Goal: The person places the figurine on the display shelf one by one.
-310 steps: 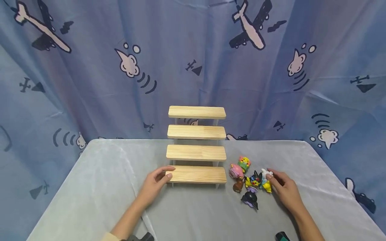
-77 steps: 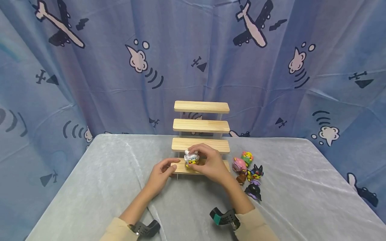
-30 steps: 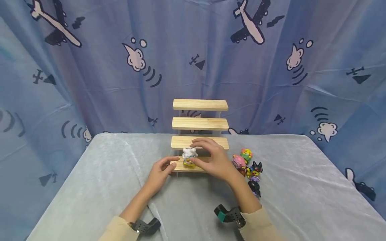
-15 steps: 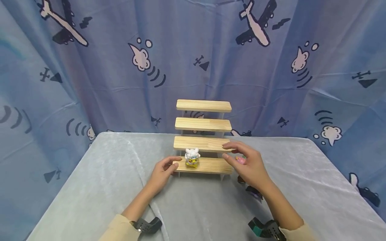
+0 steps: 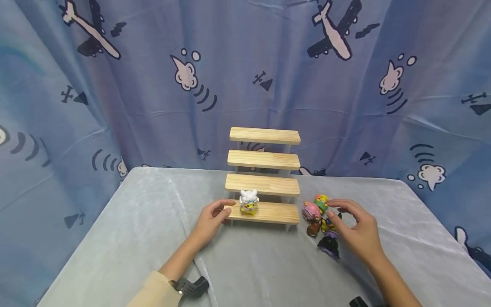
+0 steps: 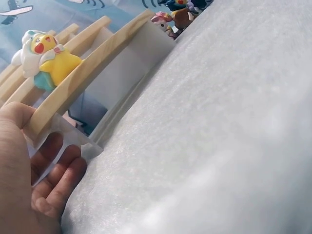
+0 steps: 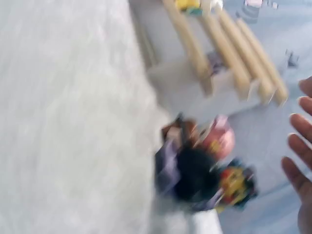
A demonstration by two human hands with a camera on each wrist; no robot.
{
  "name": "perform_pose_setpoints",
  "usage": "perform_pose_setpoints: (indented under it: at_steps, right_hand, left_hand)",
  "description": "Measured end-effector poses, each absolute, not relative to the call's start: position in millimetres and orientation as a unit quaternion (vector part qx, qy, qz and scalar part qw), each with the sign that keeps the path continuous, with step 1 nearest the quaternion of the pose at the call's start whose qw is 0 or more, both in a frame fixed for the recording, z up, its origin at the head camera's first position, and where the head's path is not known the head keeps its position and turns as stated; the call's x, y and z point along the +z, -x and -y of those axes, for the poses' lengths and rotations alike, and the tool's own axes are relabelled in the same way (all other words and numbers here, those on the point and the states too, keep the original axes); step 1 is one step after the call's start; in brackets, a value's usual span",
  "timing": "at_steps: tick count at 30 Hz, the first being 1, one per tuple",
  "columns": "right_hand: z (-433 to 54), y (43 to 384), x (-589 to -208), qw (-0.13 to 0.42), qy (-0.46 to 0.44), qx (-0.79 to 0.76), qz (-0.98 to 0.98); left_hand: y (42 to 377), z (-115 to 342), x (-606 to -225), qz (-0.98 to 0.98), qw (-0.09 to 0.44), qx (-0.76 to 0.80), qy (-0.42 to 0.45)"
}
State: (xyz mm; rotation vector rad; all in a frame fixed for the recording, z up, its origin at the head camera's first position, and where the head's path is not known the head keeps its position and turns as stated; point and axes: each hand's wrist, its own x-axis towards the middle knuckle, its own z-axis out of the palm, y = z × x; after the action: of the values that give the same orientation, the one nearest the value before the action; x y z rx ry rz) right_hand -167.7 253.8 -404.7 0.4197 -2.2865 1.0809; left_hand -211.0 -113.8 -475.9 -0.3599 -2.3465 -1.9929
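A four-step wooden display stand (image 5: 276, 213) with clear supports stands mid-table. My left hand (image 5: 209, 221) grips the left end of its lowest step; in the left wrist view the thumb lies on the wood and the fingers curl by the clear support. On that step, left of centre, a yellow figurine in a white hood (image 5: 249, 202) stands upright. My right hand (image 5: 358, 232), fingers parted and holding nothing, hovers at the figurine cluster: a pink figurine (image 5: 311, 211), a green one (image 5: 321, 203), a brown one (image 5: 313, 229), a black-hatted one (image 5: 328, 244), and a yellow-and-black one (image 5: 327, 225) partly hidden.
A pale grey cloth covers the table (image 5: 115, 238). Behind it hangs a blue curtain (image 5: 230, 85) with printed airplanes. The left wrist wears a dark camera band (image 5: 189, 287). The right wrist view is blurred.
The right hand carried the white-hooded figurine from the cluster to the lowest step, let go of it, and moved back right to the cluster. The left hand stays on the step's end.
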Motion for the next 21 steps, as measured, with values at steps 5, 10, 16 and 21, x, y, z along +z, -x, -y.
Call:
perform_pose_setpoints:
  at_steps: [5,10,16,21]
  right_hand:
    - [-264,177,-424,0.279,-0.147,0.452,0.835]
    - [-275,182,-444,0.265,-0.127,0.466,0.835]
    - [-285,184,-459,0.238,-0.087,0.532,0.808]
    - [-289,184,-463,0.202,-0.079,0.529,0.82]
  left_hand:
    - [210,116,-477,0.758,0.022,-0.643,0.104]
    - [212,114,-476,0.755,0.018,-0.645,0.114]
    - [213,110,-477,0.754,0.019,-0.646,0.115]
    - [212,113,-476,0.754,0.022,-0.645,0.118]
